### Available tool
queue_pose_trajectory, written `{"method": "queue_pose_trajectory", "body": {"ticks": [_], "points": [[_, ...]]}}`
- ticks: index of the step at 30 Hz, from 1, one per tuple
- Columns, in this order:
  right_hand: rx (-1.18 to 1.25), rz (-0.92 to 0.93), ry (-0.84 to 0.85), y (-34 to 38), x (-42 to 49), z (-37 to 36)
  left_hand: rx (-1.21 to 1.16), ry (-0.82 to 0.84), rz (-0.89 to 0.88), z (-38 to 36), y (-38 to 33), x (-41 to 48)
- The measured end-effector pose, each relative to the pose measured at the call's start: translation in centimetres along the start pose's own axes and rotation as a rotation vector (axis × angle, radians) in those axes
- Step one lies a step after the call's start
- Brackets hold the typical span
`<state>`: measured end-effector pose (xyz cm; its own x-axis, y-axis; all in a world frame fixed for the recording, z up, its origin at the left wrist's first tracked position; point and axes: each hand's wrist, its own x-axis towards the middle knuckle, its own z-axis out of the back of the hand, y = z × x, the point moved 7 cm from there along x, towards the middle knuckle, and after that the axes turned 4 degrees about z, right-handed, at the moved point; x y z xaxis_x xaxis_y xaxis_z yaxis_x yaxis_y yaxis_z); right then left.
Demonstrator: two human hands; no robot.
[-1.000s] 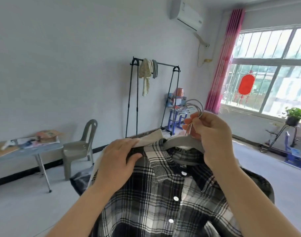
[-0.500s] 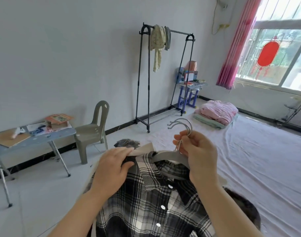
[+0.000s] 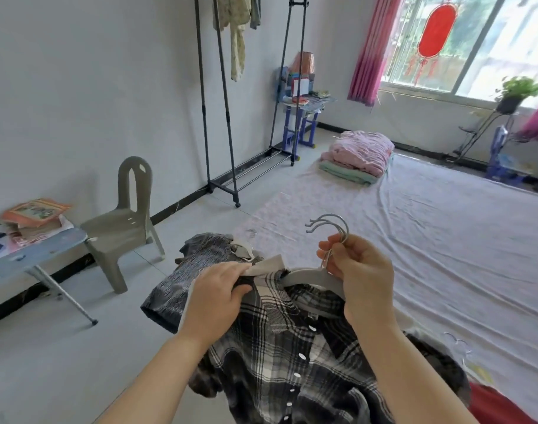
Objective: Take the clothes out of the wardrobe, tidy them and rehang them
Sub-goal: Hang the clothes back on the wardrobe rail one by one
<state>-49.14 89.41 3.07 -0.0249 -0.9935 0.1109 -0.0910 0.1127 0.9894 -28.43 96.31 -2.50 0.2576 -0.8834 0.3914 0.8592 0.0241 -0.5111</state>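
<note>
Here, the left hand (image 3: 218, 296) closes its fingers on the shoulder of a black-and-white plaid button shirt (image 3: 292, 371), while the right hand (image 3: 364, 280) pinches the stems of three grey metal hanger hooks (image 3: 333, 223) bunched together. The shirt hangs in front of the person on a pale grey plastic hanger (image 3: 310, 278), above the floor at the edge of a white sheet (image 3: 429, 240). The black metal clothes rack (image 3: 220, 123) stands well apart, against the wall. A dark grey speckled garment (image 3: 188, 270) lies behind the shirt, under the left hand.

The step in hand appears to be squaring one garment on its hanger. Done well, the right hand would hold the hooks level and steady, and the left would draw the shoulder seam flat over the hanger arm rather than tug at the collar.

Not resolved: which hook belongs to which garment, how many hangers lie beneath the cloth, and what the pale strip at the left fingertips is. The frame cuts off the shirt's hem and the rack's top rail.
</note>
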Motion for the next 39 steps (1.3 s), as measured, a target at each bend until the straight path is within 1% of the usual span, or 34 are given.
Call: {"method": "queue_pose_trajectory", "body": {"ticks": [7,11,15,18,23,27,31,35,39], "points": [[-0.012,0.017,-0.243,-0.1,-3.3,-2.7,-0.181,0.146,-0.138,0.5,3.9,2.2],[0.005,0.031,-0.334,0.1,-5.7,-5.2,-0.241,0.193,-0.232,2.1,5.9,2.6],[0.032,0.040,-0.392,0.8,-7.0,-6.5,-0.270,0.216,-0.273,3.5,6.9,3.2],[0.037,0.047,-0.415,1.2,-6.6,-6.4,-0.268,0.191,-0.304,4.0,6.7,4.0],[0.051,-0.009,-0.414,-0.6,-4.0,-5.7,-0.252,0.208,-0.271,2.3,6.5,5.4],[0.074,-0.045,-0.409,-2.4,-0.2,-4.3,-0.240,0.219,-0.247,-0.8,5.9,7.6],[0.086,-0.084,-0.378,-5.0,6.3,-1.7,-0.203,0.221,-0.195,-6.0,4.8,11.0],[0.061,-0.154,-0.359,-9.5,14.7,2.5,-0.174,0.272,-0.144,-14.1,3.2,15.4],[0.052,-0.269,-0.359,-15.9,22.9,6.6,-0.136,0.364,-0.058,-23.6,2.2,19.8]]}}
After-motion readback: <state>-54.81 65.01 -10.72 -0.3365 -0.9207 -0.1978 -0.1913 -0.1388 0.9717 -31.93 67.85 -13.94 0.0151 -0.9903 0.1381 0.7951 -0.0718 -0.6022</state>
